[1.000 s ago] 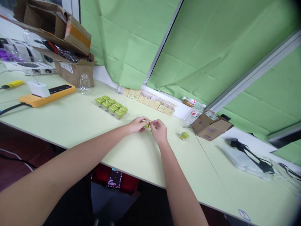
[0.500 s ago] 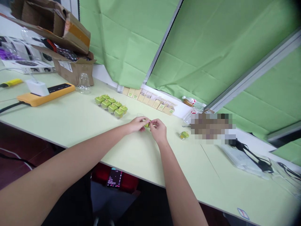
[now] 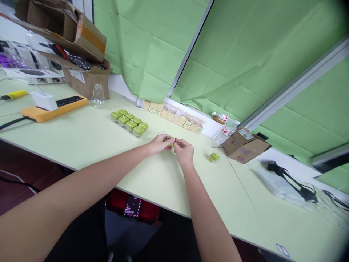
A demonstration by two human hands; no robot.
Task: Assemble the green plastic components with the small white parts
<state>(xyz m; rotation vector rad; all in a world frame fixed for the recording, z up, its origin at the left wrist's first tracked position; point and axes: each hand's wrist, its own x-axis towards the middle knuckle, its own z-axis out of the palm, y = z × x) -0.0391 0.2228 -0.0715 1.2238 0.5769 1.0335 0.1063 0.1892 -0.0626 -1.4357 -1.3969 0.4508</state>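
Between my left hand and my right hand is a small green lid, mostly covered by my fingers. Both hands are closed on it with thumbs and fingertips, just above the table. Just behind my left fingers, the edge of a clear plastic piece shows faintly. To the left stand two rows of small clear containers with green lids, each topped by a yellowish loop. One similar green-lidded container sits alone to the right of my right hand.
A row of small tan boxes lines the wall. An orange power strip, a clear jar and cardboard boxes are at left. Plastic bottles, an open carton and black straps lie at right.
My hands stay together at nearly the same spot, fingers shifting slightly around the green lid. The view has moved a little; the containers stand as before.
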